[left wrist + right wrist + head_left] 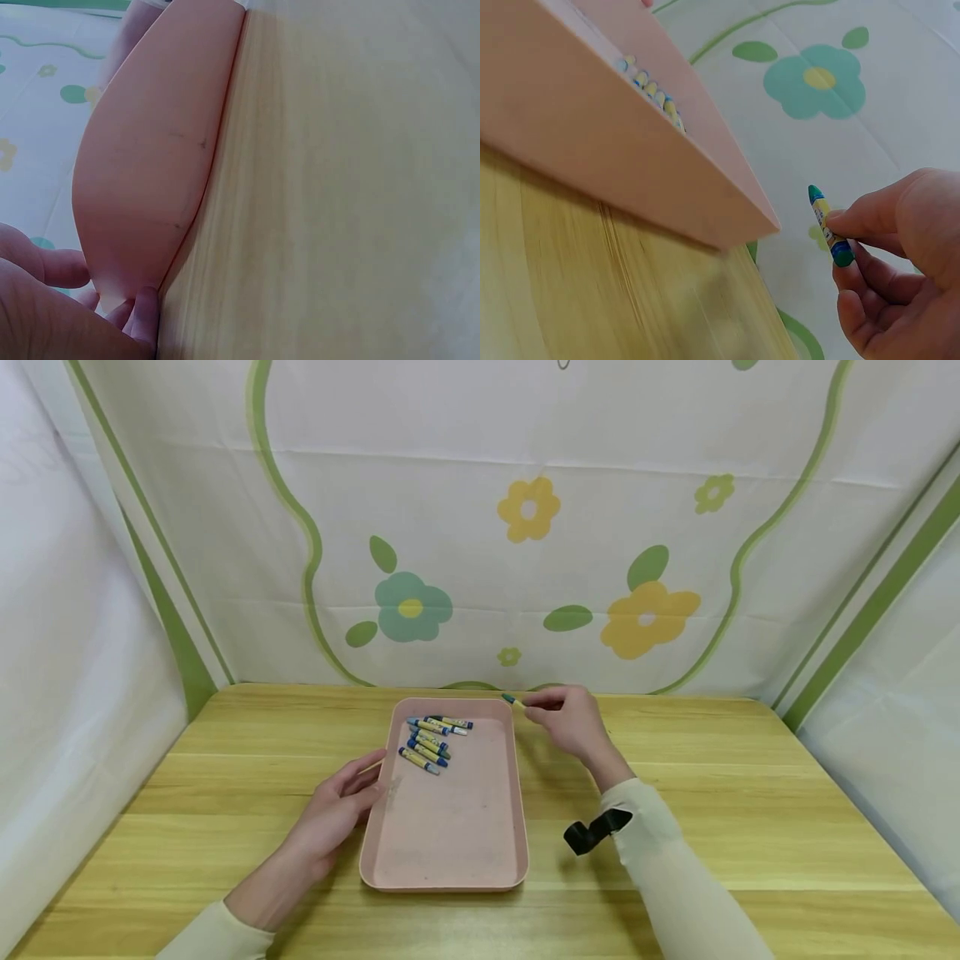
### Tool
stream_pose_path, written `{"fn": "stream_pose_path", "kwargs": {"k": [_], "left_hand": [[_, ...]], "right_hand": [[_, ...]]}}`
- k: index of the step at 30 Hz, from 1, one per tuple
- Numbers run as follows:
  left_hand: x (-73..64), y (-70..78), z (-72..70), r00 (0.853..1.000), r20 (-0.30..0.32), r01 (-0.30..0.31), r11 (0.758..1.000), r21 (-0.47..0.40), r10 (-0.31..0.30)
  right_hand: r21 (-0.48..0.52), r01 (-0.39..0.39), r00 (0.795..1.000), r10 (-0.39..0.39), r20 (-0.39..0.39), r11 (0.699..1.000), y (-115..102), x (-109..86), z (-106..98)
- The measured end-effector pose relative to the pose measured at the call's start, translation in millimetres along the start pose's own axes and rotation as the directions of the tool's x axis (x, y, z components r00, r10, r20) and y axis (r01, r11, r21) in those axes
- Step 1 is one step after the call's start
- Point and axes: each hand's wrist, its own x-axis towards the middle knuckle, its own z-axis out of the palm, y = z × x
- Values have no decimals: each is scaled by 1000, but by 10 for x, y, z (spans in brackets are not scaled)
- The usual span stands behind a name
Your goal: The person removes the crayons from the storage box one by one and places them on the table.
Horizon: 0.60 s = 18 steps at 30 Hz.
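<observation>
My right hand (pixel 573 722) pinches a green crayon (pixel 830 225) between thumb and fingers, just off the tray's far right corner. The crayon has a yellow and blue wrapper, and its green tip points away from the hand. A pink rectangular tray (pixel 450 843) lies on the table, with several wrapped crayons (pixel 427 743) grouped in its far left part. Against the tray's left side rests my left hand (pixel 333 814). In the left wrist view, the fingers (pixel 144 315) touch the outer wall low down and the thumb (pixel 64 268) is near the rim.
A wooden table (pixel 712 827) carries the tray. White curtain (pixel 465 468) with flowers hangs behind the table's far edge, and more curtain closes in both sides. A black strap device (pixel 596 833) is on the right wrist.
</observation>
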Motion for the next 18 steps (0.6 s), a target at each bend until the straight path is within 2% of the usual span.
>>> {"fn": "stream_pose_path", "kwargs": {"k": [18], "left_hand": [[6, -1, -5, 1000, -2, 5, 1000, 7, -5]], "right_hand": [[-26, -57, 996, 55, -70, 998, 270, -17, -240]]}}
